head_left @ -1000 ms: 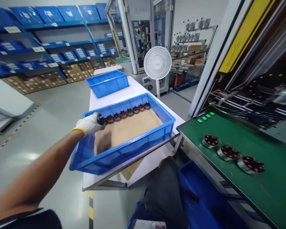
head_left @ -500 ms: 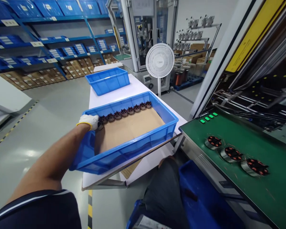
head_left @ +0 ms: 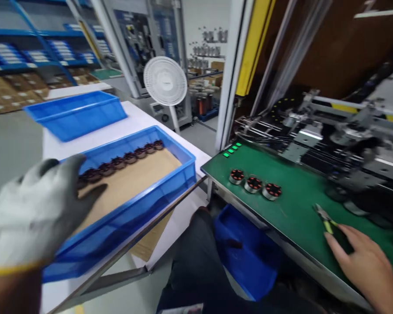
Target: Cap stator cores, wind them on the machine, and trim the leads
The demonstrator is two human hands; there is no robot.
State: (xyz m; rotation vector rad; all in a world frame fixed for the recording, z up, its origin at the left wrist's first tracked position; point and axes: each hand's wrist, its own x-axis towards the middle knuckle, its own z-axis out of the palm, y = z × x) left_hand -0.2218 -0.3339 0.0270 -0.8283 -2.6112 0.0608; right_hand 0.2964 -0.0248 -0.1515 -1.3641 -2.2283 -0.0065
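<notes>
My left hand point(head_left: 42, 205), in a white glove with grey fingertips, is raised over the left end of a blue bin point(head_left: 157, 192). Its thumb and fingers are apart, with nothing between them. Inside that bin a row of wound motor stators point(head_left: 129, 158) lies along the far wall on brown cardboard point(head_left: 140, 176). At the right, my bare right hand point(head_left: 363, 257) is closed around the green and black handles of cutting pliers point(head_left: 325, 218), just over the green work surface. Three stators with copper windings point(head_left: 253, 184) stand in a row on that surface, left of the pliers.
Another blue bin point(head_left: 81, 113) stands farther back on the white table point(head_left: 196, 152). A white fan point(head_left: 165, 80) is behind the table. Machine rails and fixtures point(head_left: 301, 144) border the green work surface point(head_left: 294, 192). A blue crate point(head_left: 242, 257) sits below, beside my leg.
My view has turned right. My left hand has left the end of the stator row and come back toward me, open. My right hand with the pliers has come into view.
</notes>
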